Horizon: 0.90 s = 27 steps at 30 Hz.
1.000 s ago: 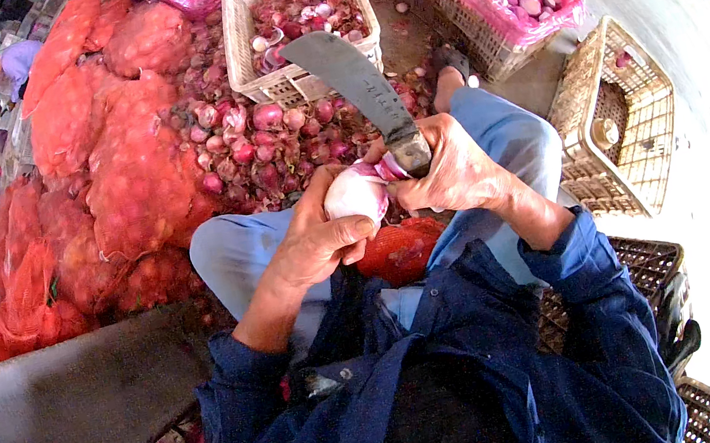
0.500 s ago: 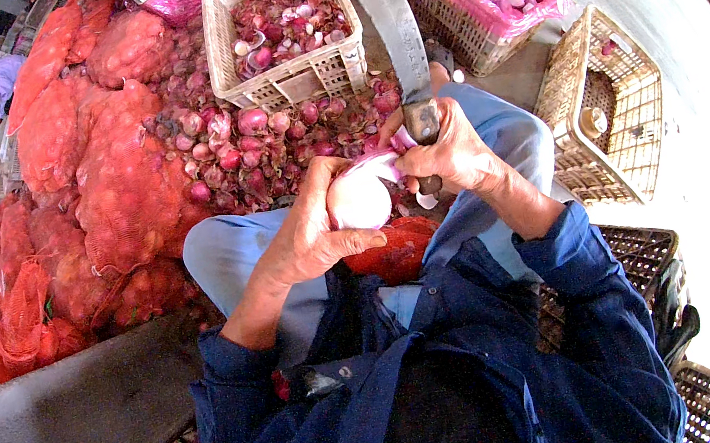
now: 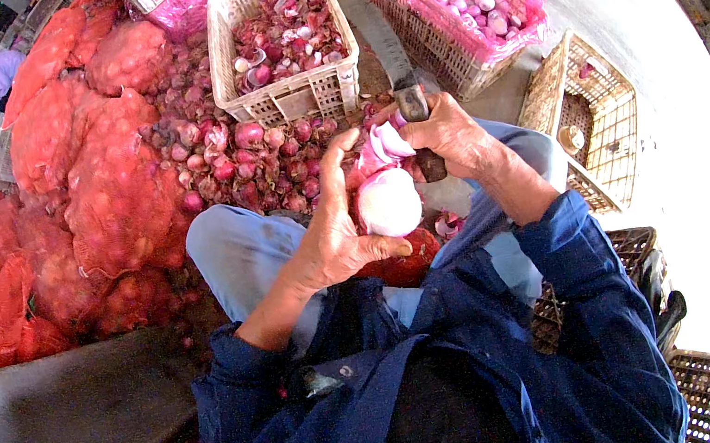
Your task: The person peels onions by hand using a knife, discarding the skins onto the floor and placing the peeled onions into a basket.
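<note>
Two dark blue sleeves [image 3: 262, 396] lead up to a pair of bare hands at work above the lap. The left hand [image 3: 331, 237] grips a pale, mostly peeled onion [image 3: 389, 202], thumb across its lower edge and fingers behind its left side. Loosened purple-white skin [image 3: 385, 145] stands at the onion's top, beside the right hand [image 3: 456, 141], which is closed around the handle of a knife [image 3: 414, 106]; its blade points away from the body. Whether the right fingers also pinch the skin, I cannot tell.

Below the onion, between blue-trousered legs [image 3: 237, 249], lies a red net bundle [image 3: 398, 263]. Beyond the knees, loose red onions [image 3: 256, 161] spread over the floor, with bulging red mesh sacks [image 3: 112, 201] to their left. Behind them stands a cream crate [image 3: 293, 102] of peelings; to its right, another crate [image 3: 426, 39], lined with pink plastic, holds peeled onions [image 3: 468, 1]. Far left, a person in purple [image 3: 1, 72] bends over.
</note>
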### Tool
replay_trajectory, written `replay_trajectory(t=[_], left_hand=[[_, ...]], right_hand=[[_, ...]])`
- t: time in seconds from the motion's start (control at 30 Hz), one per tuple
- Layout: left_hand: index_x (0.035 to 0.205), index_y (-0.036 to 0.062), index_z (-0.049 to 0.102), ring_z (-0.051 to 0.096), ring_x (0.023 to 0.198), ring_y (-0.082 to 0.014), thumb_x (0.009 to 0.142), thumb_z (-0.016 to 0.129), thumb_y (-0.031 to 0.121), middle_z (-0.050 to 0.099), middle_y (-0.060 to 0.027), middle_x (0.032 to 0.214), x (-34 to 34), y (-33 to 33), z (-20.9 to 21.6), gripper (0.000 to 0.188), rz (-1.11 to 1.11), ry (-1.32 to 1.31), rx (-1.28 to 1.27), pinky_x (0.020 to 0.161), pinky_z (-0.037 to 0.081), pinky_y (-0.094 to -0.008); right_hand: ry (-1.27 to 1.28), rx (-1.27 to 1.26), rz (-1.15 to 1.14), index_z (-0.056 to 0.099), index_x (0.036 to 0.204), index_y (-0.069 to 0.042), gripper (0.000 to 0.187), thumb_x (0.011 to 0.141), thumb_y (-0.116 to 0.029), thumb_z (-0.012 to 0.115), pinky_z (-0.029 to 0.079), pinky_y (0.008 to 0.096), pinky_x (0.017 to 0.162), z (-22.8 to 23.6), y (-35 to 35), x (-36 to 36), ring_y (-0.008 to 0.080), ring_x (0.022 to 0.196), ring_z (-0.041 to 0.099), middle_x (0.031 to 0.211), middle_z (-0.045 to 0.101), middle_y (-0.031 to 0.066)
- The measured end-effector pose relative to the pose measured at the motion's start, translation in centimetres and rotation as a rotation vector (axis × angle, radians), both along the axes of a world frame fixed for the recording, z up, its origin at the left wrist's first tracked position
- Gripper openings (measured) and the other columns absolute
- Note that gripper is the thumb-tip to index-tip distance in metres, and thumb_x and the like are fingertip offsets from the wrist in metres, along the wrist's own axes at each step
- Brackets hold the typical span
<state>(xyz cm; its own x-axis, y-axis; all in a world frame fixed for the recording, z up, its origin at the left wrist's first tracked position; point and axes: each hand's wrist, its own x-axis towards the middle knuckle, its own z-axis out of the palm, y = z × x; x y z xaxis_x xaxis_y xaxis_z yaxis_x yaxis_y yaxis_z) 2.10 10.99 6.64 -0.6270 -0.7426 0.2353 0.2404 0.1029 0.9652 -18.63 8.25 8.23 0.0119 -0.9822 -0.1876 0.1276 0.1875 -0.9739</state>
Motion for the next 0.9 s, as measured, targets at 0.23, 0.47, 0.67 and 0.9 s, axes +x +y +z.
replay_trajectory(t=[0.23,0.47,0.67,0.9], left_hand=[[0.141,0.0021,0.036,0.049,0.125,-0.0218,0.063,0.091,0.029,0.049,-0.0129,0.135,0.4,-2.3,-2.3,0.099,0.178,-0.136,-0.193,0.106,0.040,-0.0350],[0.141,-0.0001,0.036,0.053,0.117,-0.0353,0.066,0.087,0.014,0.051,-0.0221,0.127,-2.6,-3.7,-1.4,0.092,0.200,-0.446,-0.521,0.102,0.042,-0.0426],[0.142,-0.0057,0.031,0.052,0.121,-0.0414,0.074,0.082,0.020,0.050,-0.0291,0.131,-2.9,-5.3,-0.8,0.089,0.018,-0.538,-0.449,0.102,0.043,-0.0435],[0.140,-0.0033,0.042,0.058,0.119,-0.0306,0.073,0.083,0.031,0.058,-0.0206,0.129,-1.8,-7.7,-0.4,0.086,-0.107,-0.486,-0.416,0.100,0.045,-0.0387]], right_hand=[[0.300,-0.032,-0.041,0.067,0.109,0.001,0.035,0.081,-0.019,0.076,0.049,0.0267,0.048,2.5,1.2,-1.2,0.0092,0.060,0.059,0.081,0.069,0.0059],[0.024,0.161,0.201,0.065,0.102,0.003,0.035,0.073,-0.009,0.079,0.050,0.0249,0.044,0.6,2.1,-1.2,0.0113,0.059,0.061,0.083,0.069,0.0068],[-0.083,0.193,0.176,0.061,0.102,0.002,0.037,0.071,-0.007,0.078,0.049,0.0249,0.040,-0.1,1.0,-3.4,0.0138,0.052,0.061,0.078,0.067,0.0080],[-0.247,0.182,0.270,0.062,0.119,0.005,0.055,0.069,-0.006,0.080,0.048,0.0250,0.042,-2.1,-0.3,-4.9,0.0126,0.056,0.060,0.085,0.068,0.0096]])
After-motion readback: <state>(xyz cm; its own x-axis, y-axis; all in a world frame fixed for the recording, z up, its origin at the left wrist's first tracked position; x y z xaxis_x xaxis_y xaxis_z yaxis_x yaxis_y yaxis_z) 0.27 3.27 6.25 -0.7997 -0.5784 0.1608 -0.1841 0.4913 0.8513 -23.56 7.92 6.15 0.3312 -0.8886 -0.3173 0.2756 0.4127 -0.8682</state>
